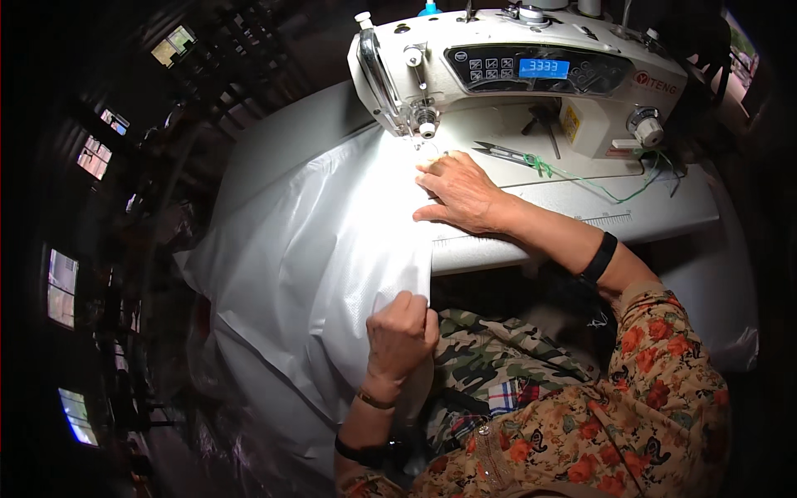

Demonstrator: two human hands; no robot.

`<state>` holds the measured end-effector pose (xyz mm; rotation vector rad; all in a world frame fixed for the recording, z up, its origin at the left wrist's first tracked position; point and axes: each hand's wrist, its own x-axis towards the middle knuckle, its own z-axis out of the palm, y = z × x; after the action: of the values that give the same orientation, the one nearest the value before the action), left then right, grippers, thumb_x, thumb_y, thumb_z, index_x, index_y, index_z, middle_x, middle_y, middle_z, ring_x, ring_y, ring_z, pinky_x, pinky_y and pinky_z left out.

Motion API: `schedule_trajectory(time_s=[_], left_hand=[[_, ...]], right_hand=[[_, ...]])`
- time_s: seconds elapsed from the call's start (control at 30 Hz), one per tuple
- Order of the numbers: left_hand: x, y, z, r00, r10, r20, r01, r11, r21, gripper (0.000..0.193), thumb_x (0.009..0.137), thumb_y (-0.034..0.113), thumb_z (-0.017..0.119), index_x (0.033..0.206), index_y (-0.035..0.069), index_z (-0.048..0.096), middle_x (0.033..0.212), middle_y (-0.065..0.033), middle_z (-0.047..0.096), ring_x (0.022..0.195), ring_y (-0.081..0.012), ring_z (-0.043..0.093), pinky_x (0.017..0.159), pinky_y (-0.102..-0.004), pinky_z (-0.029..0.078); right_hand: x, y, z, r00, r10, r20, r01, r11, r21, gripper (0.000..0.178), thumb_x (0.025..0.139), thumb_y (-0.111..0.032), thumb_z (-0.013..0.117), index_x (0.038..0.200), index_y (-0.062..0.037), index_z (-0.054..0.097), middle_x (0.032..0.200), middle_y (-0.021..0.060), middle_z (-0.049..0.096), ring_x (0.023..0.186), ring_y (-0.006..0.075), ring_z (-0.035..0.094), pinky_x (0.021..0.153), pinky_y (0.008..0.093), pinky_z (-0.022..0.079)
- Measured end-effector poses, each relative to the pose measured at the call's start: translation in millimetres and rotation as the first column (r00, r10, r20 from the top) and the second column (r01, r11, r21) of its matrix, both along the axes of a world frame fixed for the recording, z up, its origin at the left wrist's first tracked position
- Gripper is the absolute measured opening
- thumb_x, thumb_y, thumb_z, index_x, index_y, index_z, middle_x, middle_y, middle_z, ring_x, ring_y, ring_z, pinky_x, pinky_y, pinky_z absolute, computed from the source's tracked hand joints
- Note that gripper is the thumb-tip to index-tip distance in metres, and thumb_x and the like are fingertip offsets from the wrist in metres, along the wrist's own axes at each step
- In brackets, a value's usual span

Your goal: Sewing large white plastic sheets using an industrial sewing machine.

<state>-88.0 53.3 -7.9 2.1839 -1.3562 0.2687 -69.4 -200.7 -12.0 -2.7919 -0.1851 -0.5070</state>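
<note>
A large sheet of white plastic-like fabric [307,241] spreads over the left of the sewing table and hangs down toward my lap. My left hand [402,332] is closed in a fist on its right edge, near the table's front. Farther up that edge, my right hand [457,192] lies close to the needle area, its thumb apart from the fingers, which rest at the fabric. Whether those fingertips pinch the edge is washed out by bright light. Just beyond them stands the head of a white sewing machine [415,91], its needle and presser foot lost in glare.
Thread snips [502,153] lie on the machine bed right of my right hand, beside a tangle of green thread [541,166]. A dark metal tool [544,124] sits behind them. The machine's control panel [540,68] is lit. The table's front edge [490,253] runs below my right forearm.
</note>
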Motion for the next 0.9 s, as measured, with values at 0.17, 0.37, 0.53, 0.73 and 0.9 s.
schedule_trajectory(time_s=[0.17,0.37,0.53,0.73,0.9], left_hand=[[26,-32,9,0.997,0.011,0.078,-0.018,0.996,0.087,0.016,0.078,0.01,0.063,0.066,0.004,0.054,0.067,-0.0136,0.055,0.054,-0.0325,0.059,0.05,-0.0419,0.048],[63,-74,19,0.995,0.058,0.076,-0.068,0.988,0.136,0.015,0.077,0.01,0.063,0.065,0.002,0.058,0.067,-0.0154,0.06,0.058,-0.0352,0.061,0.057,-0.0448,0.05],[92,-107,20,0.994,0.093,0.064,-0.104,0.978,0.182,0.017,0.075,0.012,0.064,0.065,-0.002,0.063,0.068,-0.0208,0.064,0.063,-0.0381,0.064,0.063,-0.0457,0.053],[98,-100,23,0.955,0.197,-0.222,-0.167,0.975,0.148,0.017,0.078,0.014,0.067,0.091,0.002,0.07,0.083,-0.0217,0.068,0.071,-0.0395,0.064,0.07,-0.0461,0.051],[5,-25,2,0.996,0.068,-0.061,-0.078,0.981,-0.18,0.068,0.081,0.022,0.075,0.137,-0.002,0.044,0.142,-0.0263,0.04,0.128,-0.0422,0.041,0.106,-0.0457,0.034]], right_hand=[[0,-2,2,0.999,0.026,-0.044,-0.025,0.999,0.032,0.067,0.088,-0.056,0.059,0.12,0.0036,0.057,0.132,0.0226,0.055,0.124,0.0332,0.047,0.107,0.0449,0.029],[-1,-5,-1,0.997,0.067,-0.044,-0.064,0.996,0.054,0.058,0.092,-0.042,0.056,0.124,0.0064,0.052,0.136,0.0263,0.05,0.128,0.0358,0.043,0.11,0.0461,0.027],[-1,-3,0,0.995,0.08,-0.068,-0.074,0.994,0.083,0.044,0.095,-0.022,0.047,0.127,0.0075,0.05,0.136,0.0254,0.05,0.131,0.0361,0.042,0.113,0.0528,0.022],[5,1,0,0.997,0.07,-0.019,-0.067,0.991,0.119,0.029,0.093,-0.013,0.042,0.113,0.0005,0.059,0.125,0.0199,0.058,0.122,0.0309,0.049,0.105,0.0488,0.03],[8,-5,-6,0.999,0.02,-0.03,-0.018,0.998,0.067,0.029,0.094,-0.01,0.046,0.117,0.0026,0.058,0.125,0.0189,0.059,0.116,0.0317,0.052,0.103,0.0427,0.035]])
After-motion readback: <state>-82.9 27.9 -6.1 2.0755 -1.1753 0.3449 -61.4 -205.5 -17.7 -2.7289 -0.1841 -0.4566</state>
